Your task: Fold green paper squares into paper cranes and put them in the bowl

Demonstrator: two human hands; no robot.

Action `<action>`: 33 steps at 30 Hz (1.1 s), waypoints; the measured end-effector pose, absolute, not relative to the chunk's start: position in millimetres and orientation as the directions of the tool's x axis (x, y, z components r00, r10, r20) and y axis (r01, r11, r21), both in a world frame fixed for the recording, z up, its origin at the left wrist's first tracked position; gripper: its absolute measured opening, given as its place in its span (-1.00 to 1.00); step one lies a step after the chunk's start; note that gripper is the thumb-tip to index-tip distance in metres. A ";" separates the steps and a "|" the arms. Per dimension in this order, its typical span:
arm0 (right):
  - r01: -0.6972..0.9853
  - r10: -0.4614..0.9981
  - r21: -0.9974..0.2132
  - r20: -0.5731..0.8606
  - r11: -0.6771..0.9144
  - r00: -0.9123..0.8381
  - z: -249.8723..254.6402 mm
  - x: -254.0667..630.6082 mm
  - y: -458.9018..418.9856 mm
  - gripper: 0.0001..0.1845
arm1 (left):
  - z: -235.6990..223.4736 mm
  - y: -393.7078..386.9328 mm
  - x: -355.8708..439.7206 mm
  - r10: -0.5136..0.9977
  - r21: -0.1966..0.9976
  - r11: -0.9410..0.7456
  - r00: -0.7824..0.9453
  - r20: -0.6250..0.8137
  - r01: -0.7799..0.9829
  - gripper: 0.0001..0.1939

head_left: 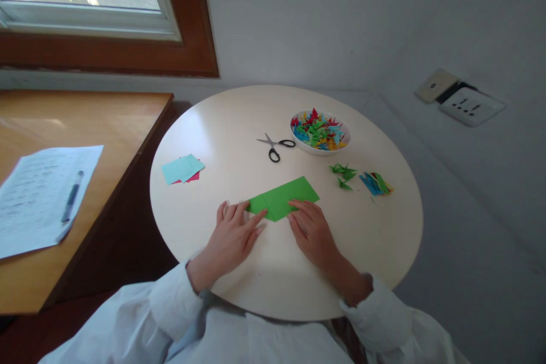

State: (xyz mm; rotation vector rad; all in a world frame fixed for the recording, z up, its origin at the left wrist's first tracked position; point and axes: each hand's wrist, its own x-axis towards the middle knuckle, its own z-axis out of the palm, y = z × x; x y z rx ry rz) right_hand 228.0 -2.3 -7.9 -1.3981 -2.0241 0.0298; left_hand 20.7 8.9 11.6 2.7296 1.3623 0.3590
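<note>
Green paper (pixel 286 196) lies at a slant on the round white table, near its middle. A line crosses it towards the left; whether this is a crease or the edge of a second sheet I cannot tell. My left hand (pixel 232 236) rests with fingers spread, their tips touching the paper's left end. At the lower right edge, my right hand (pixel 313 234) has its fingertips over the paper and its thumb at the rim, as if pinching it. Beyond the paper, scissors (pixel 273 145) with black handles lie with blades apart.
A white bowl (pixel 322 152) holds many colourful folded paper pieces. Small green folded pieces (pixel 343 172) and a pile of coloured paper strips (pixel 376 183) lie right. Light blue paper squares (pixel 181 169) sit left over red ones. A wooden desk (pixel 123 119) bears written sheets (pixel 38 199) and a pen (pixel 71 198).
</note>
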 end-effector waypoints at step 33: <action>0.997 0.957 -0.071 0.286 -0.025 0.044 -22.2 216.8 4.9 -0.40 | 3.6 -9.4 28.2 0.842 0.210 -0.539 0.517 0.155 0.816 -0.59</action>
